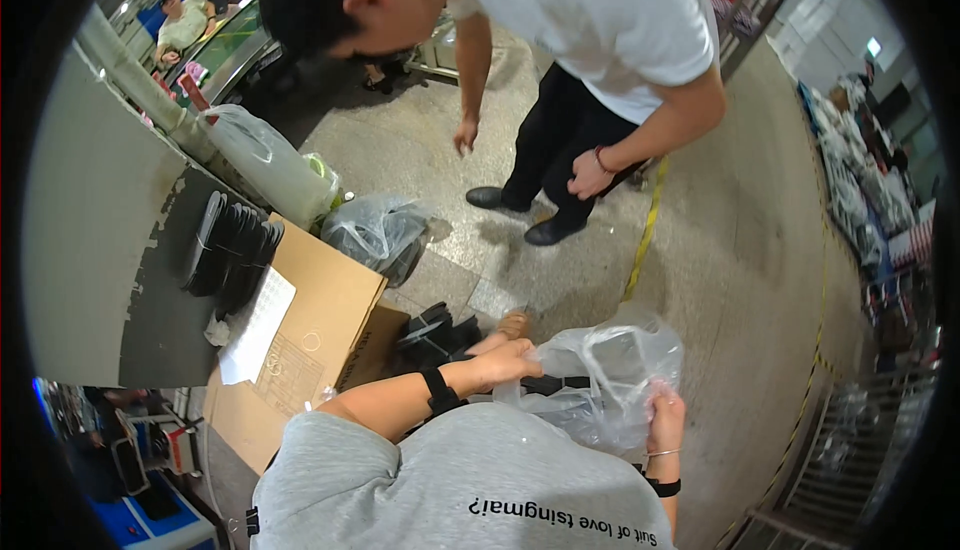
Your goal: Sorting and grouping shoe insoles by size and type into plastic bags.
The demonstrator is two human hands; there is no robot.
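A clear plastic bag (pixel 625 355) hangs in front of me, its mouth held apart between my two hands. My left hand (pixel 510 362) is closed on the bag's left edge, and my right hand (pixel 667 410) grips its right side. Something black (pixel 555 385) shows in or through the bag; its kind cannot be made out. Beyond my left wrist, beside the cardboard box, lie bundled flat black pieces (pixel 435 335) that look like shoe insoles, partly hidden by my arm.
A cardboard box (pixel 320 275) stands at my left, with a white paper sheet (pixel 262 325) and stacked black pieces (pixel 230 245) by it. Filled plastic bags (pixel 375 230) sit beyond. A person in a white shirt (pixel 600 20) leans over ahead. Metal racks (pixel 850 440) line the right.
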